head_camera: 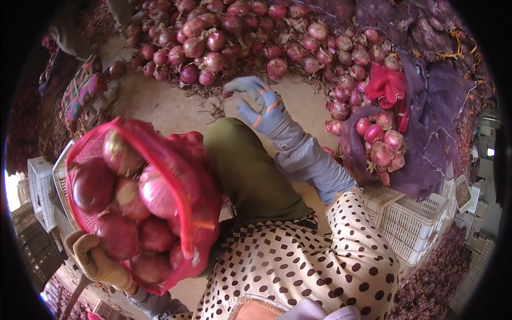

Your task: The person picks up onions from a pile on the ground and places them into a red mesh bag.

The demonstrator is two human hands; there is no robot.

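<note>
A red mesh bag (186, 176) full of large red onions (158, 192) stands close before me on the left, its mouth facing up. My left hand (98, 260), in a tan glove, curls its fingers at the bag's lower left rim, beside the onions. In a blue-grey glove with orange lines, my right hand (256, 104) is held over the floor beyond my knee. Its fingers are bent and apart from the thumb, with nothing seen between them. A small reddish piece (227, 94) shows by its fingertips; whether they touch it is unclear.
Loose red onions (208, 44) lie heaped across the far side. At right, a purple mesh sack (428, 120) spreads under an onion cluster (382, 138), near a red cloth-like bundle (386, 86). White plastic crates (412, 224) stand behind it, another crate (42, 192) at left. Patterned fabric (84, 88) shows upper left.
</note>
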